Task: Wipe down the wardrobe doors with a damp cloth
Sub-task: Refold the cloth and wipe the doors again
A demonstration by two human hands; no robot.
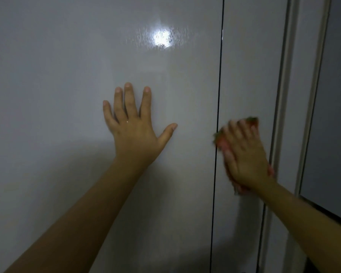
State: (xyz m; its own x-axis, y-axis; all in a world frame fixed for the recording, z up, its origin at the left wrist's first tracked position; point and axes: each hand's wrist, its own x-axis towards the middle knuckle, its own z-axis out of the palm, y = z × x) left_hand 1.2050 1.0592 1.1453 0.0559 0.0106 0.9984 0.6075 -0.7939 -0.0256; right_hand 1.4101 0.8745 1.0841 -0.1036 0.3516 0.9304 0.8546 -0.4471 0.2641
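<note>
A glossy pale grey wardrobe door point(67, 75) fills most of the view, and a narrower door point(248, 75) lies to its right beyond a thin dark gap. My left hand point(134, 131) lies flat on the left door with fingers spread and holds nothing. My right hand point(244, 154) presses a pinkish-red cloth point(222, 143) against the right door just past the gap. The hand is blurred, and most of the cloth is hidden under its palm and fingers.
A lamp reflection with streaky wet marks point(161, 38) shines high on the left door. A pale vertical frame strip point(287, 95) borders the right door, with a darker grey panel point(335, 115) beyond it at the far right.
</note>
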